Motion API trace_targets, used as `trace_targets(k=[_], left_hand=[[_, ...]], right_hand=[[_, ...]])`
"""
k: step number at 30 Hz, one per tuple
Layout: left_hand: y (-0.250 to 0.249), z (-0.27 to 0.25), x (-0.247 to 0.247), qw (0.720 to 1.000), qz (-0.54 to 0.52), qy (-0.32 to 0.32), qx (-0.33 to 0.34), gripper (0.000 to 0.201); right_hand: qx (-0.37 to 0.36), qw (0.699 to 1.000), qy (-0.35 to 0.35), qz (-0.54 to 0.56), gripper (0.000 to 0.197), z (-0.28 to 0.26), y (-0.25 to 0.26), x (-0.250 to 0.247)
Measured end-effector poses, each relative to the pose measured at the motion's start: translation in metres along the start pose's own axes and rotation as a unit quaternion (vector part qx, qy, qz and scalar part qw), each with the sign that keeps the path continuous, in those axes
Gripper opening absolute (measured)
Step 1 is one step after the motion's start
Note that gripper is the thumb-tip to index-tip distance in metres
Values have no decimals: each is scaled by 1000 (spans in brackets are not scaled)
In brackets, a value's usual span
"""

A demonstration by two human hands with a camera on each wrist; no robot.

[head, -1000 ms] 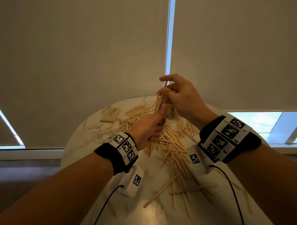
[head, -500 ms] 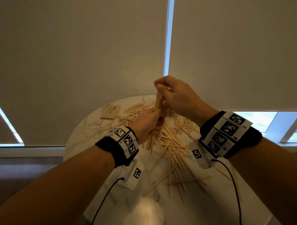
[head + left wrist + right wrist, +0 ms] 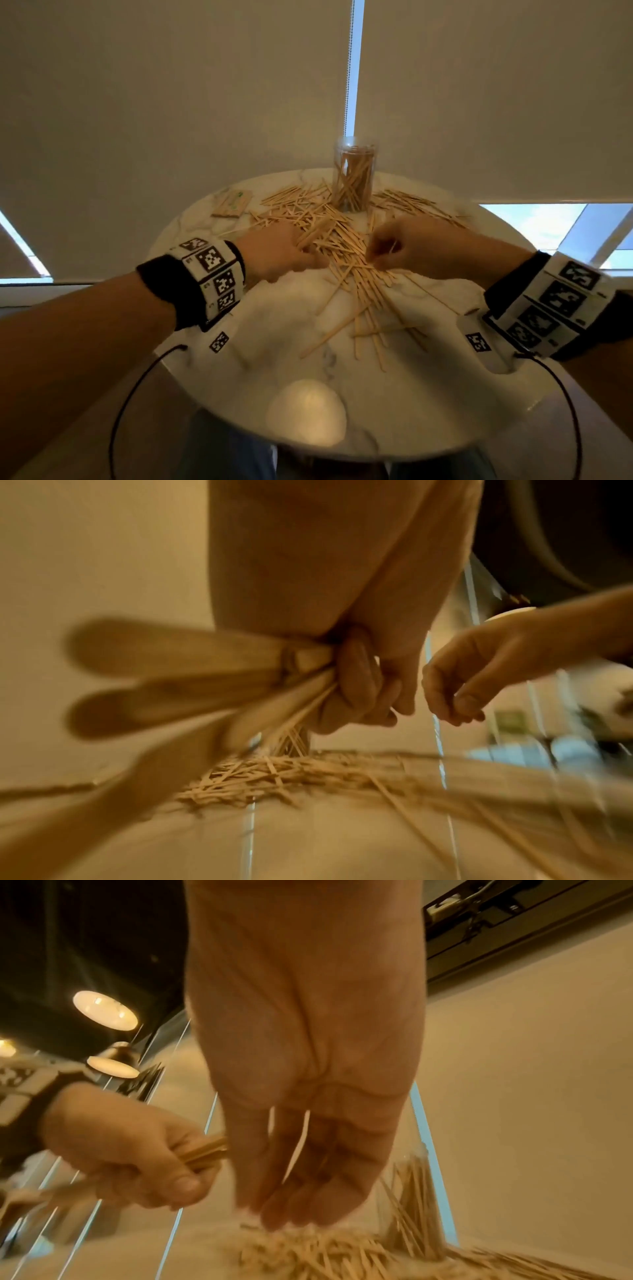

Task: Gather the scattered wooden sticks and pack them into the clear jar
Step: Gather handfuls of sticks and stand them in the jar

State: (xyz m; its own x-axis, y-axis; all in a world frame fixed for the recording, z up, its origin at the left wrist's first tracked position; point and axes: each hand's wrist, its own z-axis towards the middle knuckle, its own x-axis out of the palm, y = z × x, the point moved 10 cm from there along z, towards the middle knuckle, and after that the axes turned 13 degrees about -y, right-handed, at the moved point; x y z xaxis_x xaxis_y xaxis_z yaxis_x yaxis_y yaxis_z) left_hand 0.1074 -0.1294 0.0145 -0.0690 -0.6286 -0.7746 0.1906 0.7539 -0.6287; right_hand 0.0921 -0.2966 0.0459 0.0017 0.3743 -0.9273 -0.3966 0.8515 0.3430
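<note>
1. Head view:
   - The left hand (image 3: 281, 250) lies low at the near-left edge of the pile of sticks (image 3: 342, 240) on the table (image 3: 274, 342), its fingers curled under; from here I cannot tell what they hold.
   - The right hand (image 3: 411, 248) is at the pile's right edge with fingers bent down and one stick poking up from them.
   - Count: one jar (image 3: 354, 174), upright at the far side and partly filled; two hands; one small packet (image 3: 233, 204) to the far left. The loose sticks run to many dozens (too crossed to count), massed in front of the jar with strays towards the near edge.
   - Risk: the jar stands touching the pile, so a wide rake of either hand could knock it over and spill what is packed.

2. Left wrist view:
   - The left hand (image 3: 359, 685) is closed tight on a bundle (image 3: 205, 674) that fans out; about four blurred flat ends show, with thinner ones below.
   - Risk: a splayed bundle may snag on the jar's rim or shed sticks when lifted.

3. Right wrist view:
   - The right hand (image 3: 301, 1150) has its fingers loosely bent, tips at the pile, with two thin sticks lying across the palm (barely trapped).
   - Risk: so light a hold could let them slip out again, and strays near the table's edge could be swept to the floor.
</note>
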Motion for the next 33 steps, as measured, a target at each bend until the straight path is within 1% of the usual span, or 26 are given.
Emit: trace_targets(k=[1,2,3,5,8,10,12,14,15,16,18,20,21,22,23,25,26,28,30,32,33], left_hand=[[2,-11,12,996,75,37,21,31],[3,-21,25,989,125,66,35,32],[3,-28,38,985,147,86,39,35],[1,-37,60,981,160,103,31,38],[-7,-39,76,978,182,97,31,31],[-12,-39,79,978,185,96,30,21],[-13,-41,79,975,197,99,21,18],[-15,-44,77,968,227,103,22,23],[-15,-45,75,965,240,103,24,24],[-14,-45,71,965,240,101,23,25],[-8,-44,56,974,210,86,1,24],[1,-47,35,983,172,56,-33,22],[6,-48,22,985,165,36,-47,22],[14,-51,10,984,163,19,-62,24],[23,-55,0,984,157,4,-82,24],[46,-63,-18,983,132,-17,-124,22],[58,-67,-25,981,137,-21,-137,23],[78,-75,-36,968,204,-17,-143,31],[88,-82,-41,941,315,-2,-120,47],[94,-89,-38,914,392,18,-102,60],[95,-92,-34,906,411,28,-99,61]], right_hand=[[3,996,75,-38,10,-14,-7,23],[4,989,130,-68,10,-25,-12,42],[1,983,158,-89,10,-34,-16,55],[-7,980,168,-103,8,-41,-15,70],[-14,985,141,-99,7,-43,-11,69],[-2,992,99,-79,5,-42,-12,51],[40,998,24,-52,5,-41,-24,19],[105,994,-33,-22,6,-43,-50,-9],[138,989,-38,-22,10,-47,-67,-17],[166,985,-26,-47,17,-52,-83,-19],[209,969,31,-126,35,-66,-112,-12],[250,943,93,-198,60,-87,-138,2],[262,934,109,-218,70,-94,-148,9],[266,930,114,-227,76,-98,-155,14],[264,931,106,-228,75,-99,-157,17],[248,940,72,-223,65,-92,-148,17],[236,945,60,-221,59,-87,-140,17],[220,951,44,-213,46,-74,-124,19],[201,955,39,-214,34,-63,-110,24],[186,955,41,-226,29,-56,-103,29],[180,955,45,-232,27,-54,-101,31]])
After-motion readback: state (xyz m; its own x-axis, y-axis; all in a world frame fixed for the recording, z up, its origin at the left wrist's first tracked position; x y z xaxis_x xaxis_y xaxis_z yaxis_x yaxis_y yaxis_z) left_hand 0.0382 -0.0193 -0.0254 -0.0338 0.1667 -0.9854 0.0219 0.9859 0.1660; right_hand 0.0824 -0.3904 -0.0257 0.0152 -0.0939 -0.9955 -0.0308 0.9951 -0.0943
